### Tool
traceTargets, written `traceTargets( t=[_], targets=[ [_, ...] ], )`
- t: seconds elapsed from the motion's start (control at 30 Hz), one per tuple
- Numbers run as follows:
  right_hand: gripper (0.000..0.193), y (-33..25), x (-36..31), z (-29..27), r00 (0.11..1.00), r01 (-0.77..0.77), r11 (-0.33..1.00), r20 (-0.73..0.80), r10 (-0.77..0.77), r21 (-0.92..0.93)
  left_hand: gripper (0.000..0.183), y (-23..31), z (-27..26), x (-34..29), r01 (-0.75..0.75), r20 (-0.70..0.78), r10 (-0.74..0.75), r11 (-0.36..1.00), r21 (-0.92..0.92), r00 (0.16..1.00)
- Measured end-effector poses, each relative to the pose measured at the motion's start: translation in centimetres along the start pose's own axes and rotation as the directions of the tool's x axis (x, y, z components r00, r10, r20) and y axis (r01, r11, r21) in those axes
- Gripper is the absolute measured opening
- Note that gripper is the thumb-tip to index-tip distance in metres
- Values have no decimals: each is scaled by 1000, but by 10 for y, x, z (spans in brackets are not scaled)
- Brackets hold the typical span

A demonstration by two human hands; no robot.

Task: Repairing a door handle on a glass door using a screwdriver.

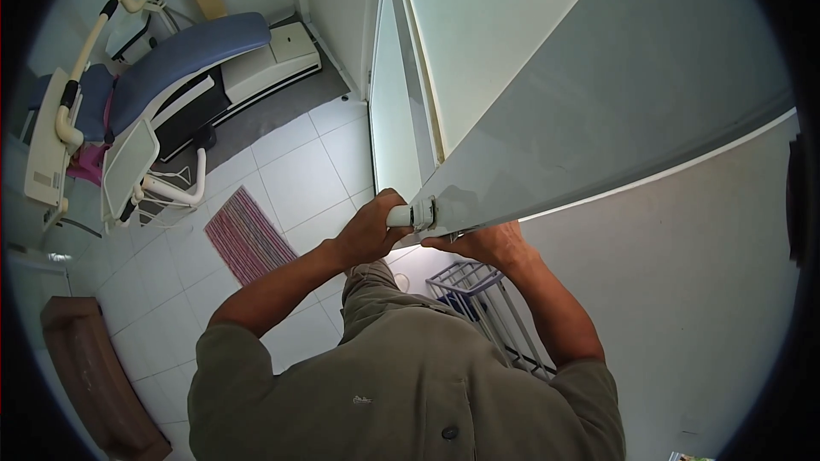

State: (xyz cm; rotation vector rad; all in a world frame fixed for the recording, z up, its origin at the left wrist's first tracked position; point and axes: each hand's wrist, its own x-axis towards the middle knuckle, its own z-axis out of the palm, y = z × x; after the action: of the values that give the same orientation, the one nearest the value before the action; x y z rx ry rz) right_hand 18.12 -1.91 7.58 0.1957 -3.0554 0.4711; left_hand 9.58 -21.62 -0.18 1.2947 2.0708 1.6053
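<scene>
Tiled flr (295, 158); L hand (369, 230) on wht knob (399, 216), R hand (494, 245) at door (564, 128)

Some fingers of the left hand (367, 226) are hidden where they curl round the white handle (422, 213); the right hand (495, 246) is partly covered by the door (598, 102), so its exact hold cannot be told. The shirt (384, 358) hides the lower rack (467, 292), whose bars partly cover a blue thing (461, 304). A shirt mark (363, 399) is too small to read. The right rim cuts off a dark object (796, 205); the lower edge, a colourful scrap (686, 457).
</scene>
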Motion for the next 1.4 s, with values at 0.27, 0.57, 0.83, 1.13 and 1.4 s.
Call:
traceTargets(
  t=[0.27,0.57,0.83,1.13,1.4],
  targets=[
    [52,0,0,8,999,29,1000,-27,-29,10,27,-5,14,-16,0,-58,-3,999,-40,998],
    [55,2,0,-1,1000,-5,1000,-5,5,-3,32,-2,-3,-8,52,104,-46,997,-57,993],
    [54,-1,-6,9,982,-10,1000,-191,9,-6,38,-10,14,-12,62,-44,-83,935,-348,996],
    [54,-8,-5,1,989,-46,999,-142,41,-30,34,11,8,-3,167,-11,-197,856,-489,980],
    [53,-2,-6,6,989,-15,995,-150,0,-98,27,6,4,-13,234,14,-250,885,-402,968]
  ],
)
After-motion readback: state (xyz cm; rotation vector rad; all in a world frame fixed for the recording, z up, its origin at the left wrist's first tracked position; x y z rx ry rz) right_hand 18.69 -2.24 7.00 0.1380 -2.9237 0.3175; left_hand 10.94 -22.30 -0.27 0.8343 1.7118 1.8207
